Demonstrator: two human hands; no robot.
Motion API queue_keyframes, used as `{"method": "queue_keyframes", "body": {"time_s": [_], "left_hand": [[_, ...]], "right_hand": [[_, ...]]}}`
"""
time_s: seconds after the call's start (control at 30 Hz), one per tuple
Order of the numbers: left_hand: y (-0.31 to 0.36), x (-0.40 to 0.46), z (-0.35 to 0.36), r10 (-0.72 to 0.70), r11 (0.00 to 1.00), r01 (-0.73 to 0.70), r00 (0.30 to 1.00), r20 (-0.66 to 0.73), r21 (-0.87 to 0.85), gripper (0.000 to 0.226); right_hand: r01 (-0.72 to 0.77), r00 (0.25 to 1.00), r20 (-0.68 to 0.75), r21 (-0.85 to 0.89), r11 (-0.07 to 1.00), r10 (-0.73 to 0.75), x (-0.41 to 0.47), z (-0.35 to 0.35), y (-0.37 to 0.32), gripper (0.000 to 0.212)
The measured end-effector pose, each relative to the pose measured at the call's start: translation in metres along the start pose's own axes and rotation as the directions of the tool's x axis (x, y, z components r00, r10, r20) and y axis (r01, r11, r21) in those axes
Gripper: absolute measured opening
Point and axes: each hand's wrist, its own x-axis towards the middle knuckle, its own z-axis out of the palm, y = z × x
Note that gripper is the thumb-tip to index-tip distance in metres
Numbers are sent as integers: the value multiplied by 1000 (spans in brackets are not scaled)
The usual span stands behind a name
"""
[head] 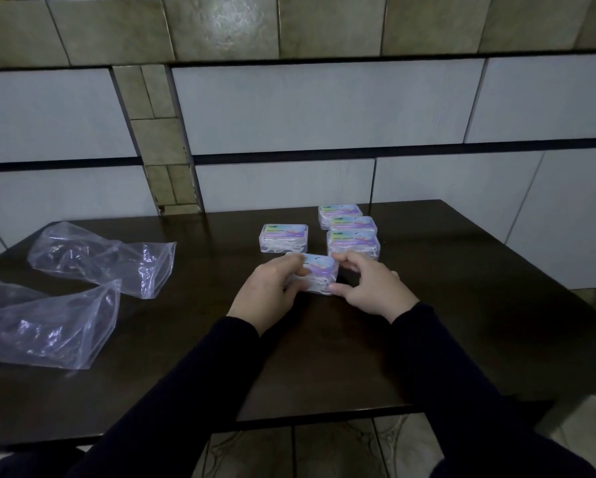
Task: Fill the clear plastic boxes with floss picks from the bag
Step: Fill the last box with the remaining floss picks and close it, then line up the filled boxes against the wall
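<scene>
A clear plastic box [319,272] with a pastel label on its lid and white floss picks inside lies on the dark table [200,339]. My left hand [270,294] grips its left end and my right hand [372,289] grips its right end. Behind it another closed box [283,238] stands alone. To the right, three closed boxes sit in a row going back: the nearest [353,244], the middle [353,224] and the farthest [339,212]. Two clear plastic bags lie crumpled at the left, one farther back [103,257] and one nearer [48,326]; both look empty.
A tiled wall [324,108] rises right behind the table's far edge. The table's front edge [324,414] runs below my forearms, with tiled floor beneath. Bare tabletop stretches right of the boxes and between the bags and my hands.
</scene>
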Motion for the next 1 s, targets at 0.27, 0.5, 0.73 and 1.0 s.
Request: {"method": "queue_keyframes", "body": {"time_s": [0.27, 0.5, 0.73, 1.0], "left_hand": [[4, 1, -3, -98, 994, 94, 991, 86, 47, 36], [7, 3, -1, -118, 988, 105, 986, 114, 116, 25], [6, 7, -3, -104, 990, 87, 982, 159, 115, 31], [7, 7, 9, -222, 975, 221, 973, 69, 17, 40]], "right_hand": [[-5, 1000, 9, 47, 999, 5, 2, -1, 1, 54], [20, 1000, 4, -14, 1000, -20, 2, 0, 2, 57], [13, 1000, -23, -52, 999, -14, 3, 1, 0, 55], [-32, 999, -18, -75, 997, 30, 4, 6, -7, 56]]}}
